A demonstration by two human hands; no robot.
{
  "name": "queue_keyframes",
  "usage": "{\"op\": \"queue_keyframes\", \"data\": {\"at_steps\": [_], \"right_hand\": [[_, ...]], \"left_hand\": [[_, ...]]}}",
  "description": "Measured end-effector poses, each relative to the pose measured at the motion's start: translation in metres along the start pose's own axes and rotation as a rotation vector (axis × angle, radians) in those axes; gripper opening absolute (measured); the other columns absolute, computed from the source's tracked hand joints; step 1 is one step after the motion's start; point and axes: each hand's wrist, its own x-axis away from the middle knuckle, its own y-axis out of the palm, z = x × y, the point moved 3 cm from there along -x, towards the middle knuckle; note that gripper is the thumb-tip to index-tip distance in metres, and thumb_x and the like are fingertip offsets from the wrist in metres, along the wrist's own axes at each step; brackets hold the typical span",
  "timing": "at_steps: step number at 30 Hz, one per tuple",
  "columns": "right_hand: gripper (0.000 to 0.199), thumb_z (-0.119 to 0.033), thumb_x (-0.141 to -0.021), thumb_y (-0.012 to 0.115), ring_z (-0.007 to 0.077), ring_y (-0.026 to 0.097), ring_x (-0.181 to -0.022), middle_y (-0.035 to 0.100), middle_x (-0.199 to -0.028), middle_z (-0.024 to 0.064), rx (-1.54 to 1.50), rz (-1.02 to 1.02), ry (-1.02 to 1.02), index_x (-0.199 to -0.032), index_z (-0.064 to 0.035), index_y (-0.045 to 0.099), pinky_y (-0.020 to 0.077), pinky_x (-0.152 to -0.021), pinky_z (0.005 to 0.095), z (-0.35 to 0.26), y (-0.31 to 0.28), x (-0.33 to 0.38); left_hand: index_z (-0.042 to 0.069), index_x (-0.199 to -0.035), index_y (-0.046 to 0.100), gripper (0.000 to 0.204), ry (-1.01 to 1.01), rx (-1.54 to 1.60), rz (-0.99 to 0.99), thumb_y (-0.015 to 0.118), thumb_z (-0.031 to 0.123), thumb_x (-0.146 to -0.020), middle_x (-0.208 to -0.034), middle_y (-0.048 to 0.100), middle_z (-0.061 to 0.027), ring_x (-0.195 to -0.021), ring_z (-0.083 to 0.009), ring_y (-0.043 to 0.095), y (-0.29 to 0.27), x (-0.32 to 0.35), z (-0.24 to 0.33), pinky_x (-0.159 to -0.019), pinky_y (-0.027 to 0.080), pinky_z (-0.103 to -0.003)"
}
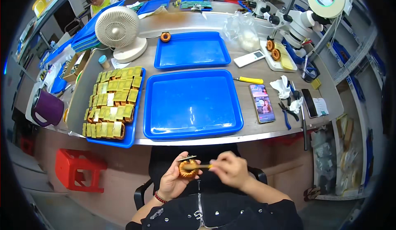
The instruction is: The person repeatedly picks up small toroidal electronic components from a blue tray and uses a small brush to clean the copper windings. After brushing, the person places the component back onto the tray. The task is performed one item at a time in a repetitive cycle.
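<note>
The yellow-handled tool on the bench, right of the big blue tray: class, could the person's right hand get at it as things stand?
Probably not at once: the right hand grips a small stick against the copper coil. The yellow-handled tool lies uncovered.

A long grey workbench [255, 71] fills the middle of the room. Behind it stands a second bench [194, 17] where other people sit. Left of the workbench, a red plastic stool [78, 168] stands on the pale floor [49, 205]. Right of it, metal shelving [354, 65] rises. Even, bright light covers everything.
</note>
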Motion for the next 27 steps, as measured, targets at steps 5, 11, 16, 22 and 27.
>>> {"op": "queue_keyframes", "data": {"at_steps": [5, 11, 16, 22, 27], "right_hand": [[0.014, -0.009, -0.071, 0.072, 0.0136, 0.056, -0.052, 0.056, -0.080, 0.0051, -0.164, 0.213, 0.238, -0.084, -0.0078, 0.068, 0.0441, -0.047, 0.0246, 0.028, -0.026, 0.000], [0.022, -0.013, -0.066, 0.077, 0.0130, 0.054, -0.051, 0.056, -0.084, 0.0056, -0.197, 0.085, 0.045, -0.086, -0.0092, 0.069, 0.0418, -0.046, 0.0238, 0.009, 0.005, 0.005], [0.019, -0.009, -0.065, 0.076, 0.0108, 0.053, -0.050, 0.056, -0.083, 0.0075, -0.113, 0.163, 0.167, -0.083, -0.0075, 0.070, 0.0419, -0.046, 0.0210, 0.021, -0.015, 0.007], [0.021, -0.002, -0.067, 0.074, 0.0095, 0.055, -0.058, 0.055, -0.088, 0.0076, -0.166, 0.039, 0.160, -0.087, -0.0063, 0.070, 0.0431, -0.049, 0.0224, 0.023, 0.007, 0.005], [0.019, 0.000, -0.071, 0.071, 0.0064, 0.048, -0.054, 0.052, -0.095, 0.0104, -0.299, 0.103, 0.189, -0.090, -0.0003, 0.067, 0.0378, -0.049, 0.0182, 0.035, -0.007, 0.014]], "left_hand": [[0.006, -0.133, 0.031, 0.056, 0.053, 0.010, 0.091, 0.053, 0.032, -0.088, -0.126, 0.045, -0.0211, -0.110, -0.0336, 0.050, 0.017, 0.005, 0.001, -0.095, 0.040, -0.044], [0.000, -0.127, 0.037, 0.050, 0.103, -0.100, 0.109, 0.052, 0.030, -0.089, -0.111, 0.054, -0.0184, -0.103, -0.0291, 0.055, 0.003, 0.003, -0.004, -0.089, 0.045, -0.039], [0.002, -0.133, 0.033, 0.057, 0.039, 0.140, 0.147, 0.055, 0.028, -0.087, -0.103, 0.057, -0.0131, -0.095, -0.0263, 0.057, -0.023, 0.021, -0.004, -0.085, 0.047, -0.037], [-0.004, -0.135, 0.025, 0.076, 0.047, 0.027, 0.133, 0.067, 0.024, -0.079, -0.109, 0.055, -0.0114, -0.099, -0.0192, 0.055, -0.006, 0.005, 0.006, -0.087, 0.045, -0.035], [-0.001, -0.135, 0.027, 0.078, 0.182, 0.121, 0.141, 0.071, 0.019, -0.074, -0.107, 0.054, -0.0085, -0.090, -0.0212, 0.056, -0.006, 0.016, 0.018, -0.077, 0.046, -0.033]]}}
